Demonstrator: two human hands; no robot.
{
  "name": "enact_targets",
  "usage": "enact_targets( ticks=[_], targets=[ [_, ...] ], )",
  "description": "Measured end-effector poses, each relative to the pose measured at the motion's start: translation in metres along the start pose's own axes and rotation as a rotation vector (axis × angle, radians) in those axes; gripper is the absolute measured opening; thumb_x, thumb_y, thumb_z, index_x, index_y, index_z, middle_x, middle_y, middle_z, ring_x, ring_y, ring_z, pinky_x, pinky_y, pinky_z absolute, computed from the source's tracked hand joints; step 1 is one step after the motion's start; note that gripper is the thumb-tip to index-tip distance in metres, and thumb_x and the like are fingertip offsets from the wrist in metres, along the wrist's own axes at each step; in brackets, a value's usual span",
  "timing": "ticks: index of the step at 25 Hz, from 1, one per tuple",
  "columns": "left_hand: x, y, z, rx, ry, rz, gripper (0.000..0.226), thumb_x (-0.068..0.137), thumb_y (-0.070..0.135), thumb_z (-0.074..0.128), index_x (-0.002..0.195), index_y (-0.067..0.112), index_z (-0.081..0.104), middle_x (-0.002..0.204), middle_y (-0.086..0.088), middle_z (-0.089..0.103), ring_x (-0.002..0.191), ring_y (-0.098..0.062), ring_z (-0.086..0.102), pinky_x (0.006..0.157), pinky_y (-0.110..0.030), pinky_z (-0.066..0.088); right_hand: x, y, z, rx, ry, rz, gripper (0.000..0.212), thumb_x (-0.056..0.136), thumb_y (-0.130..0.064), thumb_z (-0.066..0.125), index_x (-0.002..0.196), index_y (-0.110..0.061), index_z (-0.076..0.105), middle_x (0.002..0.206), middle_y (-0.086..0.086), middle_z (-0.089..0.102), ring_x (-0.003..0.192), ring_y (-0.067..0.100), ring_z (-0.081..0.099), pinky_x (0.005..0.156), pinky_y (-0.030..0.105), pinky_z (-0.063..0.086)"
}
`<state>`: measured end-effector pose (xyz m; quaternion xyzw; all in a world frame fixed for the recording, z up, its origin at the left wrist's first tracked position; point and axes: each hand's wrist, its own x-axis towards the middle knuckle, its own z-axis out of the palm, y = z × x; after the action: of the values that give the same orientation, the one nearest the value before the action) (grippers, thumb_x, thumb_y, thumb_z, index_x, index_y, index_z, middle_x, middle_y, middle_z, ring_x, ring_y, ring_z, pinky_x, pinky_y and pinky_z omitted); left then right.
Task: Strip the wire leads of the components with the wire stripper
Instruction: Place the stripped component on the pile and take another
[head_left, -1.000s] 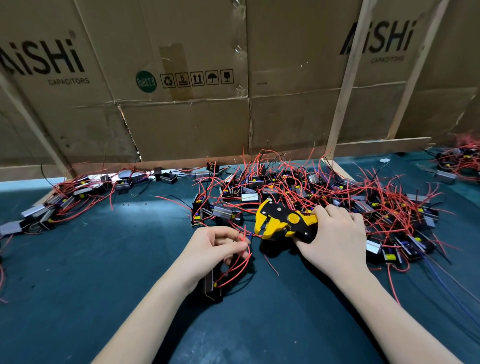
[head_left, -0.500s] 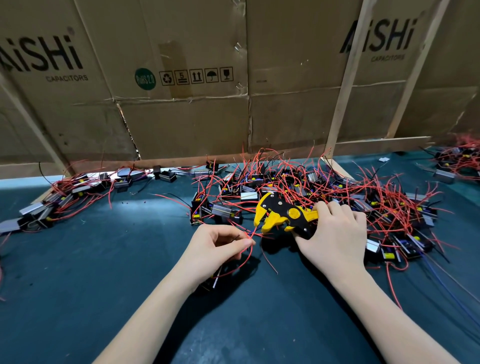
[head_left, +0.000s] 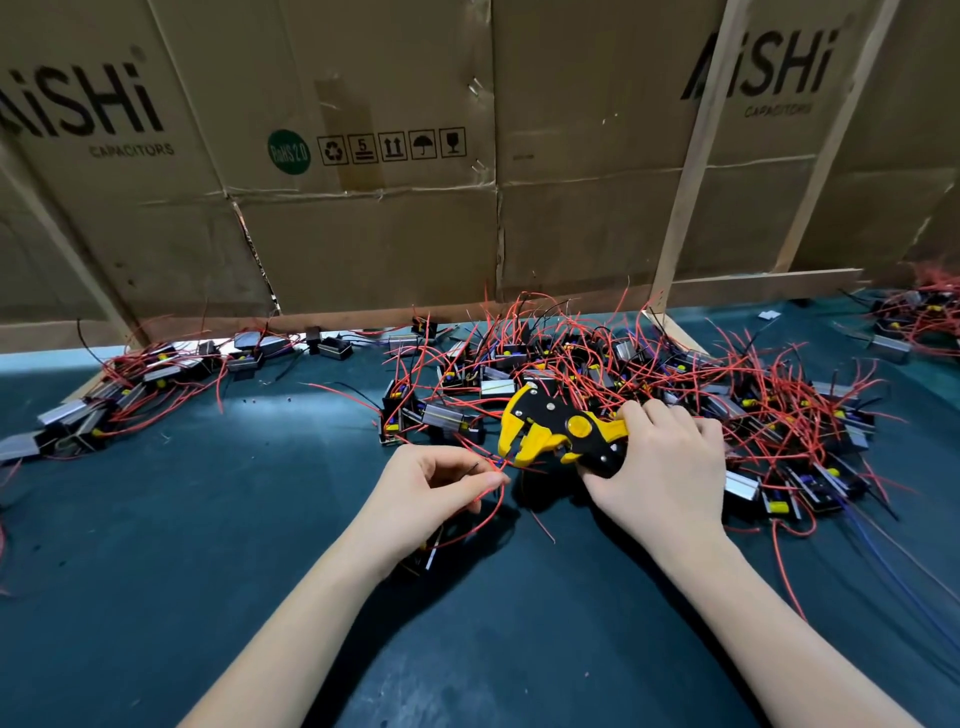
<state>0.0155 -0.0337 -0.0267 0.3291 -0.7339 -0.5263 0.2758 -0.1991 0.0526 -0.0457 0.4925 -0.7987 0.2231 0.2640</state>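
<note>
- My left hand (head_left: 434, 493) pinches a red lead (head_left: 493, 512) between thumb and forefinger — fingers closed narrow on the wire, its tip pointing at the stripper's mouth.
- The lead curves down from my fingers to a component (head_left: 423, 553) hanging under my left palm, mostly hidden by the hand, just above the counter (head_left: 182, 519).
- My right hand (head_left: 660, 478) is wrapped around the handles of the stripper (head_left: 556, 434), fingers closed on them; the handles themselves are covered by my hand.
- The stripper is yellow and black, its head pointing left, and its jaws stand apart, with the end of the lead at the lower jaw. I cannot tell whether the wire is already seated between them.
- Behind the stripper lies the big pile (head_left: 675, 384) of components with red leads — it spreads across the middle and right of the counter, and my right hand rests against its near edge.
- A smaller pile (head_left: 135, 384) lies well apart at the left, along the back edge.
- A third pile (head_left: 919, 322) shows at the far right.
- Cardboard (head_left: 363, 234) printed "AiSHi CAPACITORS" stands upright along the back of the counter, with wooden slats (head_left: 691, 171) leaning across it.
- The counter is dark green.
</note>
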Motion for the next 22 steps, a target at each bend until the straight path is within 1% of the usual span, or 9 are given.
enact_targets(
  ticks=[4, 8, 11, 14, 16, 18, 19, 21, 22],
  targets=[
    [-0.001, 0.006, -0.008, -0.152, -0.029, -0.014, 0.009, 0.089, 0.011, 0.068, 0.084, 0.009, 0.075, 0.066, -0.006, 0.067, 0.055, -0.012, 0.052, 0.053, -0.015, 0.041, 0.003, 0.004, -0.005, 0.054, -0.062, 0.06, 0.049, 0.062, -0.052, 0.078, 0.082, -0.011, 0.061, 0.08, 0.005, 0.062, 0.082, 0.032, 0.06, 0.078, 0.04, 0.034],
    [0.001, 0.008, -0.019, -0.233, 0.012, -0.043, 0.011, 0.088, 0.009, 0.066, 0.085, 0.012, 0.076, 0.085, -0.014, 0.075, 0.075, -0.023, 0.065, 0.063, -0.022, 0.047, 0.008, 0.007, -0.02, 0.341, -0.074, 0.202, 0.043, 0.069, -0.058, 0.074, 0.072, -0.02, 0.054, 0.071, -0.003, 0.059, 0.072, 0.027, 0.057, 0.071, 0.038, 0.042],
    [0.001, 0.008, -0.023, -0.208, -0.088, -0.05, 0.021, 0.089, 0.0, 0.064, 0.086, 0.016, 0.078, 0.091, -0.012, 0.076, 0.085, -0.02, 0.069, 0.063, -0.02, 0.047, 0.009, 0.005, -0.031, 0.494, -0.069, 0.309, 0.04, 0.068, -0.06, 0.074, 0.07, -0.023, 0.059, 0.064, -0.009, 0.06, 0.065, 0.017, 0.055, 0.062, 0.03, 0.037],
    [-0.002, 0.008, -0.028, -0.188, -0.191, -0.053, 0.018, 0.081, 0.004, 0.074, 0.096, 0.012, 0.075, 0.09, -0.01, 0.075, 0.079, -0.012, 0.067, 0.063, -0.018, 0.049, 0.01, 0.006, -0.039, 0.718, -0.194, 0.273, 0.048, 0.065, -0.067, 0.071, 0.068, -0.02, 0.061, 0.059, -0.005, 0.058, 0.06, 0.009, 0.05, 0.06, 0.023, 0.037],
    [-0.003, 0.008, -0.029, -0.149, -0.233, -0.087, 0.02, 0.077, 0.006, 0.078, 0.097, 0.009, 0.075, 0.084, -0.008, 0.074, 0.072, -0.011, 0.062, 0.063, -0.018, 0.049, 0.008, 0.002, -0.046, 1.056, -0.391, 0.187, 0.058, 0.067, -0.071, 0.069, 0.074, -0.014, 0.064, 0.071, 0.006, 0.061, 0.068, 0.011, 0.054, 0.068, 0.026, 0.039],
    [-0.002, 0.008, -0.025, -0.091, -0.19, -0.093, 0.015, 0.08, 0.002, 0.077, 0.094, 0.005, 0.075, 0.075, -0.006, 0.072, 0.063, -0.01, 0.06, 0.059, -0.018, 0.048, 0.003, -0.009, -0.049, 1.473, -0.643, 0.051, 0.053, 0.077, -0.065, 0.066, 0.083, -0.012, 0.064, 0.094, 0.013, 0.07, 0.092, 0.023, 0.064, 0.083, 0.037, 0.045],
    [-0.001, 0.009, -0.021, -0.094, -0.139, -0.088, 0.012, 0.081, -0.001, 0.075, 0.091, 0.003, 0.074, 0.07, -0.004, 0.071, 0.06, -0.009, 0.059, 0.057, -0.017, 0.048, -0.001, -0.017, -0.049, 1.652, -0.759, 0.006, 0.052, 0.082, -0.06, 0.065, 0.085, -0.009, 0.061, 0.109, 0.019, 0.069, 0.105, 0.032, 0.063, 0.09, 0.041, 0.046],
    [0.0, 0.009, -0.011, -0.149, -0.002, -0.074, 0.012, 0.081, -0.008, 0.071, 0.086, 0.003, 0.072, 0.067, -0.003, 0.069, 0.058, -0.009, 0.062, 0.055, -0.018, 0.051, -0.007, -0.03, -0.047, 1.83, -0.918, 0.003, 0.053, 0.084, -0.057, 0.065, 0.086, -0.005, 0.058, 0.13, 0.026, 0.058, 0.123, 0.038, 0.055, 0.104, 0.045, 0.043],
    [0.001, 0.007, -0.008, -0.175, 0.064, -0.074, 0.014, 0.082, -0.011, 0.069, 0.084, 0.003, 0.071, 0.068, -0.005, 0.069, 0.059, -0.011, 0.065, 0.056, -0.02, 0.053, -0.01, -0.034, -0.045, 1.863, -0.949, 0.039, 0.053, 0.083, -0.057, 0.068, 0.089, -0.005, 0.062, 0.135, 0.028, 0.054, 0.129, 0.036, 0.051, 0.109, 0.047, 0.04]
  ],
)
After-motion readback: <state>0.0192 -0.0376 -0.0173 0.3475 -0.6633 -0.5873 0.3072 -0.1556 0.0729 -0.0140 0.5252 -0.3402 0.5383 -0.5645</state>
